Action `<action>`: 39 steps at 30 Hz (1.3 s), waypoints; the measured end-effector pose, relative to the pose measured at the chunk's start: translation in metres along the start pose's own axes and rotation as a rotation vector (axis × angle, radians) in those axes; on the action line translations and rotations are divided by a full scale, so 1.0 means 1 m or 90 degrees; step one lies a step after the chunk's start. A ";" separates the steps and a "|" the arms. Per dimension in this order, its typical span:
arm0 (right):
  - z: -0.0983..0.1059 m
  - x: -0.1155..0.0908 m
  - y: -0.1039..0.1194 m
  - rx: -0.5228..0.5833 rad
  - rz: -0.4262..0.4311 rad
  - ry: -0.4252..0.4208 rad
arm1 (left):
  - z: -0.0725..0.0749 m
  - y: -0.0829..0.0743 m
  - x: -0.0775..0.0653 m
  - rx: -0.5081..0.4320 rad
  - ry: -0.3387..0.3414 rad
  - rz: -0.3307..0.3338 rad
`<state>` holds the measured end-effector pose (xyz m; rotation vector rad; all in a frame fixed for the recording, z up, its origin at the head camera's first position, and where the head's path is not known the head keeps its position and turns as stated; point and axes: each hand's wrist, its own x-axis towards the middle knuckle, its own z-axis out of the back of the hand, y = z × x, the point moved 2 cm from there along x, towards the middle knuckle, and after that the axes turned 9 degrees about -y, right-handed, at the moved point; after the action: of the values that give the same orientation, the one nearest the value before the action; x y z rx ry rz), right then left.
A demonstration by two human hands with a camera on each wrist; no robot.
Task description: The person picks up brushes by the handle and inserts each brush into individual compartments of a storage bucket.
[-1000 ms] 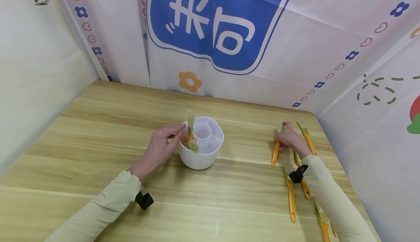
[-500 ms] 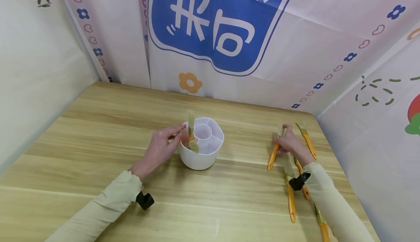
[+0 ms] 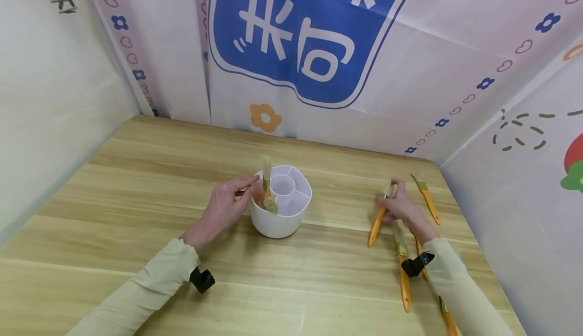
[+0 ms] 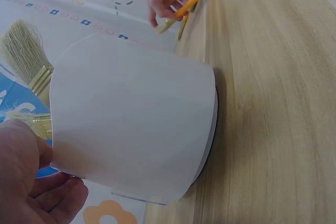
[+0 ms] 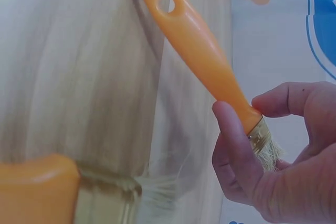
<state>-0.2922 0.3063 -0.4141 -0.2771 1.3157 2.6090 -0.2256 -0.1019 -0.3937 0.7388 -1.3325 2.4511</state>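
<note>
My left hand pinches the left rim of a white round divided organizer, thumb and fingers on either side of its wall in the left wrist view. Two paintbrushes stand bristles up in its left compartment; one rises well above the rim, while the other brush leans toward the front. Over at the right, my right hand holds another paintbrush between thumb and fingertips, near where its orange handle meets the metal band. That handle slants down toward the front left, and its pale bristles lie partly behind the fingers.
Several more orange-handled paintbrushes lie around the right forearm: one brush beyond the hand, one just left of the wrist, another near the front. Printed cloth walls enclose the wooden table at back and sides.
The right hand has drawn slightly toward the front with its paintbrush, whose handle end has swung left and nearer. The left hand keeps its hold on the organizer's rim.
</note>
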 end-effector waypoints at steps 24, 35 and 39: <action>-0.018 -0.030 0.015 0.045 0.071 -0.017 | 0.000 0.001 -0.001 -0.008 -0.008 -0.003; -0.026 -0.039 0.022 0.048 0.092 -0.032 | 0.000 0.000 -0.002 -0.007 -0.009 -0.001; -0.030 -0.041 0.024 0.063 0.098 -0.039 | 0.000 0.000 -0.001 -0.004 -0.004 0.005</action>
<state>-0.2565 0.2644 -0.4025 -0.0811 1.4935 2.6417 -0.2247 -0.1022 -0.3943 0.7429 -1.3477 2.4509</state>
